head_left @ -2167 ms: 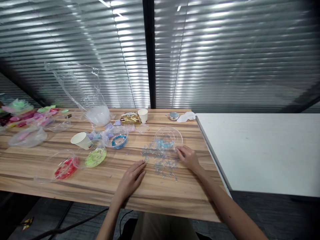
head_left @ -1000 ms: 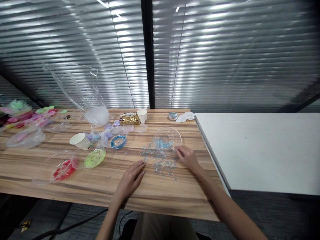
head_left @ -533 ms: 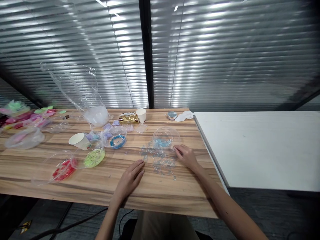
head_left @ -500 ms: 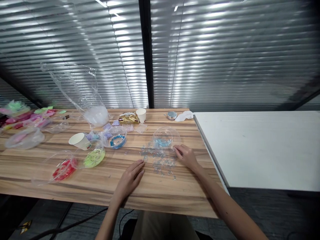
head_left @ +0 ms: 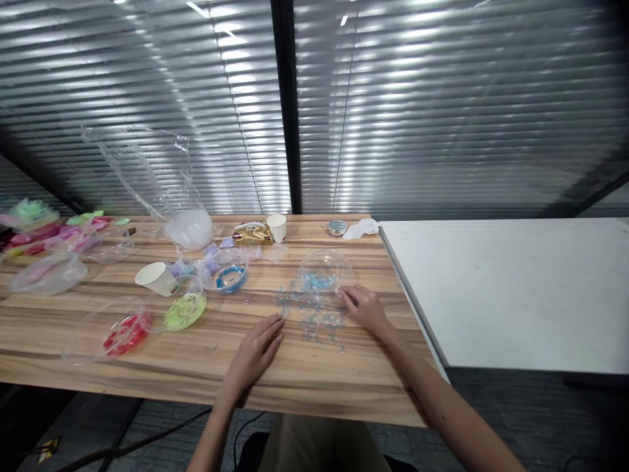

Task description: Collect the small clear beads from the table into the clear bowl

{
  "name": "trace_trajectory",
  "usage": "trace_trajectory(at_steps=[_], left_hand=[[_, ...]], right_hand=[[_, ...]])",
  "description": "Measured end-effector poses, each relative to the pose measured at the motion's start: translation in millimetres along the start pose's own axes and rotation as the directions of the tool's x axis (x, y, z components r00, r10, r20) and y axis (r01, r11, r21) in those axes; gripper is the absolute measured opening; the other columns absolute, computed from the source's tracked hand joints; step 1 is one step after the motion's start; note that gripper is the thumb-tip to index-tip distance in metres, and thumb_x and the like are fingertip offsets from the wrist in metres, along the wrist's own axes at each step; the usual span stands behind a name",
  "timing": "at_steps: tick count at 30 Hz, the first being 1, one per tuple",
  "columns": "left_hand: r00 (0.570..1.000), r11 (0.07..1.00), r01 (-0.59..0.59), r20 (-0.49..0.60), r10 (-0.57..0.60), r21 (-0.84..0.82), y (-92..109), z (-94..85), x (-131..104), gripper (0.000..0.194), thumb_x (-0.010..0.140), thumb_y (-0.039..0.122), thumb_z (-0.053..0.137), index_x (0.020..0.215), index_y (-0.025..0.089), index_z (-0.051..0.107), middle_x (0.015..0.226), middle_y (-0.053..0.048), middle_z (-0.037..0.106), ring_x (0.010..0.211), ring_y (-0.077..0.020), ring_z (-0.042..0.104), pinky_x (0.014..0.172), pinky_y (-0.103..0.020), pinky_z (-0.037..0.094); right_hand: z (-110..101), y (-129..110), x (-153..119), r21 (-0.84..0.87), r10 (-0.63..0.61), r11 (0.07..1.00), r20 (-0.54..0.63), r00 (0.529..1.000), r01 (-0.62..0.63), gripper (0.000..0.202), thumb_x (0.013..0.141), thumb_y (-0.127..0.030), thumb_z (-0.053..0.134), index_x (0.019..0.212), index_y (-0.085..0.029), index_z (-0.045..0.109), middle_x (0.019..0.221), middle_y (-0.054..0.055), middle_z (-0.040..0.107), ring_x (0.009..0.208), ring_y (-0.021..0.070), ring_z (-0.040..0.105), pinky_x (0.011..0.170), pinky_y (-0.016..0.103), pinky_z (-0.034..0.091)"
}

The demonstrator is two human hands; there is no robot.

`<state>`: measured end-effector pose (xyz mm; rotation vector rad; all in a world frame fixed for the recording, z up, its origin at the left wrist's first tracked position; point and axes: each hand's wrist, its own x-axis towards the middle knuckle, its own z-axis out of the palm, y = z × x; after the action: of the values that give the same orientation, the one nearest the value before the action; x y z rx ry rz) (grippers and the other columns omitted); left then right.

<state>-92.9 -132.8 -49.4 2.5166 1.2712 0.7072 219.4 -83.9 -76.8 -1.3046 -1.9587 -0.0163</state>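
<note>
My left hand [head_left: 256,347] lies flat on the wooden table, fingers stretched toward the scattered small clear and bluish tube-like pieces [head_left: 322,321], with nothing in it. At the right rim of a clear round bowl [head_left: 325,262], my right hand [head_left: 362,307] has its thumb and index finger pressed together; whatever sits between the fingertips is too small to name. Light blue pieces [head_left: 318,282] lie inside that bowl. The loose pieces spread over the wood between both hands, just in front of the bowl.
Left are bowls with blue [head_left: 230,278], yellow-green [head_left: 184,311] and red pieces [head_left: 125,334], and a tilted paper cup [head_left: 156,278]. Behind stand another cup [head_left: 276,228], a gold packet [head_left: 252,234], a round tin [head_left: 337,227] and white tissue [head_left: 361,229]. A white table [head_left: 515,288] adjoins right.
</note>
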Motion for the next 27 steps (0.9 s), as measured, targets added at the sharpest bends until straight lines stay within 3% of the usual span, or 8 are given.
trace_trajectory(at_steps=[27], left_hand=[[1.000, 1.000, 0.006, 0.023, -0.005, -0.014, 2.6, -2.8, 0.7, 0.035, 0.094, 0.030, 0.041, 0.125, 0.019, 0.052, 0.131, -0.008, 0.052, 0.122, -0.0212, 0.048, 0.103, -0.041, 0.043]], right_hand=[[-3.8, -3.0, 0.3, 0.027, -0.005, 1.000, -0.008, 1.000, 0.006, 0.022, 0.090, -0.020, 0.045, 0.092, -0.018, 0.067, 0.083, 0.008, 0.070, 0.074, 0.0189, 0.065, 0.069, 0.031, 0.051]])
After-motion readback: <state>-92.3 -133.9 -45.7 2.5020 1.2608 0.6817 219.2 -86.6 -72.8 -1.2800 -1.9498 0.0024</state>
